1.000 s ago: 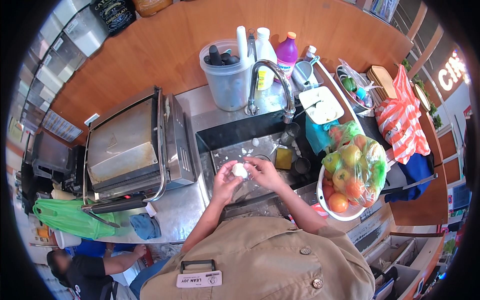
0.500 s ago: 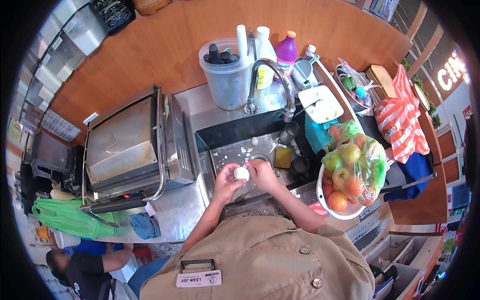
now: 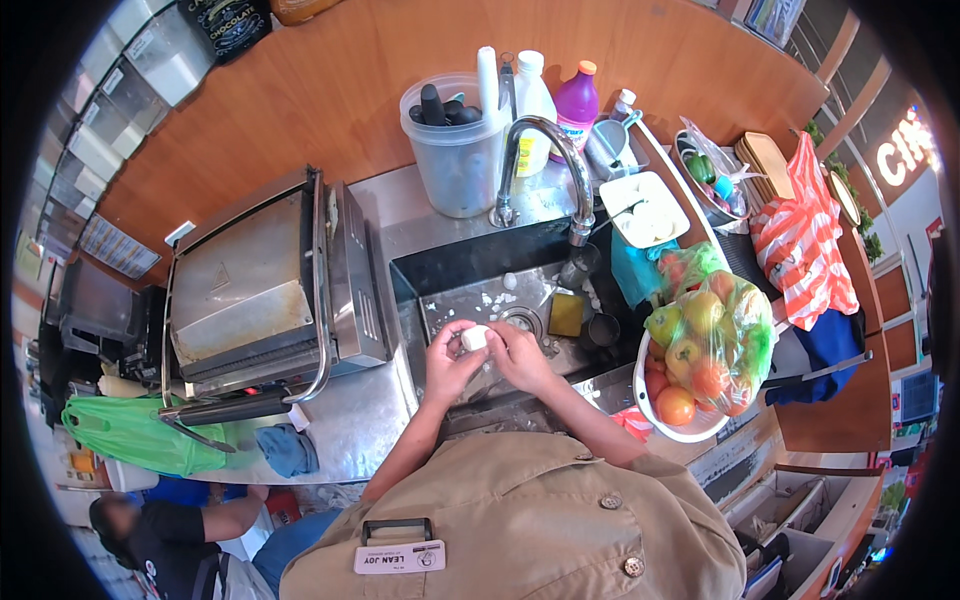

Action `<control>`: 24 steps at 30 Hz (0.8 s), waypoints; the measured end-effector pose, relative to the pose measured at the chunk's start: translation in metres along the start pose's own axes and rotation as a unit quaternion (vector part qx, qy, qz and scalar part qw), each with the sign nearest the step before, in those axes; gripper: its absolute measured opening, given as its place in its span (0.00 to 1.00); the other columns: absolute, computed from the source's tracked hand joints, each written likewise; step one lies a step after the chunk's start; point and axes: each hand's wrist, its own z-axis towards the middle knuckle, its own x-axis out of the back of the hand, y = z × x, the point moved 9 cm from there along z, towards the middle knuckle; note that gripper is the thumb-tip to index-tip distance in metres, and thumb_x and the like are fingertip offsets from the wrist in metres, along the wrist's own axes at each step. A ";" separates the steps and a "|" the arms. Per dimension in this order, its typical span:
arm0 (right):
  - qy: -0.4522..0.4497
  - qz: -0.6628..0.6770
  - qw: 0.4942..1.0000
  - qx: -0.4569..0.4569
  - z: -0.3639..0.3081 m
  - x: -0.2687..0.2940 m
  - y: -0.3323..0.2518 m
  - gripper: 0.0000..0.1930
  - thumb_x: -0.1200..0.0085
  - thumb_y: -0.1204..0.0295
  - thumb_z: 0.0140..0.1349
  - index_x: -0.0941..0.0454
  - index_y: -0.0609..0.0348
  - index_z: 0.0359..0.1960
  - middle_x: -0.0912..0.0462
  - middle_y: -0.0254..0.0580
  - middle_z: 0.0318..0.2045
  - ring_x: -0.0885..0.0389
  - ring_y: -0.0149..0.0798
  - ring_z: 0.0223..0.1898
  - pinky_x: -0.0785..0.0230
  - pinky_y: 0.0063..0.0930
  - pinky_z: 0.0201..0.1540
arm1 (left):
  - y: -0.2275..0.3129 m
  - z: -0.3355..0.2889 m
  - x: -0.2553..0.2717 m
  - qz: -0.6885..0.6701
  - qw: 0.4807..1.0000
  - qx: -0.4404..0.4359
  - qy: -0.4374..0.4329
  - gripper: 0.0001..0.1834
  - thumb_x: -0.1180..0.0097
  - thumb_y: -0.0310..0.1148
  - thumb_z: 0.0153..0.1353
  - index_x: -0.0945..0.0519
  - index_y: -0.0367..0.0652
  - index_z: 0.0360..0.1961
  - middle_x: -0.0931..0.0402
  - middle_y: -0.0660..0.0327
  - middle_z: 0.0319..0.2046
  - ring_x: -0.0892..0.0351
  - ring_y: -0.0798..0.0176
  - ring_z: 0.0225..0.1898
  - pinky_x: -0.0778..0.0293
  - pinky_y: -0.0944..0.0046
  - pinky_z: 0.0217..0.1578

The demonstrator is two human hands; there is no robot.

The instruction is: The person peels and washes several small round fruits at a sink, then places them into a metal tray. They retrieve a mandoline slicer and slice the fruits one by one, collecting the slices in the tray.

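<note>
Over the black sink (image 3: pixel 425 262), my left hand (image 3: pixel 449 364) grips a white, mostly bare boiled egg (image 3: pixel 474 338) in its curled fingers. My right hand (image 3: pixel 520 359) is closed against the egg's right side, thumb and fingertips pinched on it. White shell bits (image 3: pixel 488 299) are scattered on the sink floor, and a small white egg-like piece (image 3: pixel 510 281) lies beyond them. To the right of the drain sits a yellow sponge (image 3: pixel 566 314), with dark cups (image 3: pixel 603 330) beside it. A white square tub (image 3: pixel 650 232) with white pieces in it, apparently eggs, stands at the sink's right rim.
A curved faucet (image 3: pixel 548 125) arches over the sink. Left is a steel press grill (image 3: pixel 245 285); right, a white basket (image 3: pixel 683 432) of bagged fruit. A tub of utensils (image 3: pixel 455 165) and bottles (image 3: pixel 574 105) stand behind. Another person (image 3: pixel 175 535) is at lower left.
The egg has shifted slightly left and up in my fingers, and its turn has changed. My right hand has moved a little left, closer against it.
</note>
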 end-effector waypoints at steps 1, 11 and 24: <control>-0.004 -0.012 1.000 -0.003 0.001 -0.002 0.002 0.11 0.57 0.70 0.66 0.26 0.68 0.39 0.22 0.60 0.29 0.22 0.58 0.31 0.31 0.43 0.33 | 0.001 0.000 -0.001 -0.014 1.000 -0.008 -0.006 0.21 0.41 0.15 0.50 0.30 0.38 0.46 0.28 0.62 0.43 0.26 0.68 0.46 0.23 0.67 0.42; -0.045 -0.024 0.994 -0.093 -0.003 -0.012 0.031 0.10 0.60 0.73 0.66 0.28 0.67 0.33 0.22 0.57 0.23 0.21 0.57 0.25 0.30 0.45 0.29 | -0.009 -0.004 0.005 0.095 0.995 -0.011 0.004 0.20 0.40 0.16 0.49 0.30 0.39 0.43 0.27 0.63 0.37 0.25 0.69 0.42 0.24 0.66 0.43; 0.069 0.029 0.995 -0.073 0.001 0.005 0.049 0.12 0.51 0.69 0.63 0.27 0.64 0.43 0.22 0.51 0.38 0.21 0.50 0.35 0.29 0.35 0.38 | -0.017 -0.001 0.020 -0.074 0.991 0.069 0.092 0.19 0.39 0.20 0.52 0.32 0.43 0.44 0.30 0.62 0.43 0.26 0.67 0.44 0.26 0.68 0.42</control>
